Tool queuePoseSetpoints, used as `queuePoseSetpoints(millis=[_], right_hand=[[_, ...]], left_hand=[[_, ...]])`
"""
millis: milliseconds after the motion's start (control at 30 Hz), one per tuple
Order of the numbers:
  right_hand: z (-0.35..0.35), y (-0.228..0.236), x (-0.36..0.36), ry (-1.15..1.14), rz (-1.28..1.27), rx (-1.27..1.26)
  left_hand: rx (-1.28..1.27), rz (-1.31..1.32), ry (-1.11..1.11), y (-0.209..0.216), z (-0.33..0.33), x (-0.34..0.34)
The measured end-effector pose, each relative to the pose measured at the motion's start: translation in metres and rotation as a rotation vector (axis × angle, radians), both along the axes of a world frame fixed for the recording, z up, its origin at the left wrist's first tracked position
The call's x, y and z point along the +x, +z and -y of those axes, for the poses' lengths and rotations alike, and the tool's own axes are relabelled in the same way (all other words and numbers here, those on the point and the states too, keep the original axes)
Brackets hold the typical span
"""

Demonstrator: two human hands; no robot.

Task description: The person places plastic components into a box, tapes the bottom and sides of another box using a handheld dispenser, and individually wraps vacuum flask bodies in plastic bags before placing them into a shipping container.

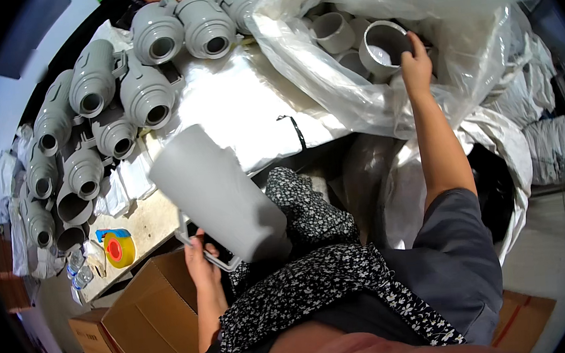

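One pale work table (156,216) dominates the scene, with a translucent plastic bag (286,57) slumped wide open at its right end and a brown cardboard box (153,309) below its near left edge. Along the table's far edge and left end stand at least ten grey vessels (147,97) with stepped, dark-mouthed ends, several with handles showing; that group looks like work already done. Two plain open-mouthed grey cylinders (72,206), toward the table's near left corner, show no such stepped end and may be less complete. In front of the table, a smooth grey container (210,189) tilts across the worker's lap; its lower end is hidden, so whether anything is fitted there cannot be told. The left hand (202,269) curls around its handle (225,264). The right hand (417,69), reaching over the table's right end, grips the rim of a grey cup-shaped part (375,68) in the mouth of the bag, where more grey cups (333,33) lie, suggesting a good deal is left. This piece appears to be midway: container and cup are in separate hands, well apart. Smallest of all, a yellow tape roll (120,249) rests near the table's left corner.
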State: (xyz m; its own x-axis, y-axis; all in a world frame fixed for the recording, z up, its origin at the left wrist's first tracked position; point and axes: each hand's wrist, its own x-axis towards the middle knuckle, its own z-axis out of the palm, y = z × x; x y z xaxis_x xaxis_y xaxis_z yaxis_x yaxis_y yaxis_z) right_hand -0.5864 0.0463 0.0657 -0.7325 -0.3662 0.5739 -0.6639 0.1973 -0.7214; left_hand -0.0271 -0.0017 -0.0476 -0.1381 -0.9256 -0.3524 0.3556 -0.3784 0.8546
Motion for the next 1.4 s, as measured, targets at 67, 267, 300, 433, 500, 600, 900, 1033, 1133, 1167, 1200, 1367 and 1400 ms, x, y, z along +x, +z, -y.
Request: queuePoseSetpoints(millis=[67,267,300,433,500,600,900,1033,1133,1167,1200,1367,1400], right_hand=[[-0.025,0.020,0.047,0.106,-0.139,-0.124],[-0.062,-0.101,0.280,0.768,0.366,0.403],[-0.069,-0.115,0.290,0.785,0.341,0.376],[-0.116,-0.134,0.289,0.842,0.589,0.292],[-0.147,-0.081,0.237,0.599,0.302,0.446],[-0.200,-0.035,0.141,0.070,0.572,0.337],[-0.329,-0.256,-0.075,-0.305,0.863,0.755],[-0.340,-0.239,-0.054,-0.329,1.540,0.002],[-0.430,-0.208,-0.082,0.170,1.711,-0.376],[-0.482,-0.203,-0.111,0.675,1.745,-0.478],[-0.486,-0.195,-0.094,0.215,1.550,-0.516],[-0.409,-0.109,0.023,-0.050,1.384,-0.258],[-0.394,-0.134,0.014,-0.033,1.426,-0.217]], left_hand=[[0.034,-0.239,0.051,-0.001,0.012,0.024],[-0.291,-0.345,-0.081,0.070,0.029,0.009],[-0.386,-0.349,-0.234,0.066,0.030,0.008],[-0.266,0.056,-0.284,0.040,0.011,-0.015],[-0.263,0.192,-0.487,0.023,-0.001,-0.024],[-0.265,0.223,-0.602,0.036,-0.004,-0.028],[-0.312,0.388,-0.810,0.071,-0.012,-0.059],[-0.392,0.600,-0.801,0.068,-0.006,-0.040],[-0.302,0.569,-0.822,0.077,-0.004,-0.042],[-0.326,0.569,-0.827,0.077,0.000,-0.039],[-0.347,0.599,-0.839,0.077,-0.001,-0.041],[-0.194,0.365,-0.838,0.058,0.012,-0.039],[-0.173,0.343,-0.806,0.052,0.010,-0.036]])
